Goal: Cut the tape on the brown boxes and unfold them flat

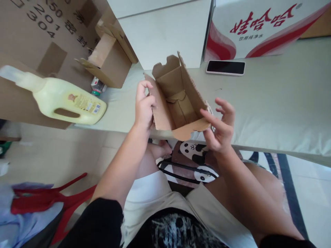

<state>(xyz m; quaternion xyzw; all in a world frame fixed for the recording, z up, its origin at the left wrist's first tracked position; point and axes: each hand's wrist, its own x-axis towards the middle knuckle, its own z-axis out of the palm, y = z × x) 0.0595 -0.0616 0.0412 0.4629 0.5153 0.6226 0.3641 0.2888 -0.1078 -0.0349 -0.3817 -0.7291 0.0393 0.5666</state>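
Pale grey counter (271,103) runs across the view, backed by large cartons. At far left a pale yellow plastic bottle with a handle (64,101) lies on its side, beside a small brown cardboard box (110,60) with ragged flaps. At the counter's near edge sits the open brown cardboard carton (177,103), mouth tilted toward the camera, inside bare, long axis running away from the viewer. The left hand (143,105) pinches its left wall; the right hand (219,127), fingers half spread, presses its front flap. A black phone (226,67) lies behind, clear of both.
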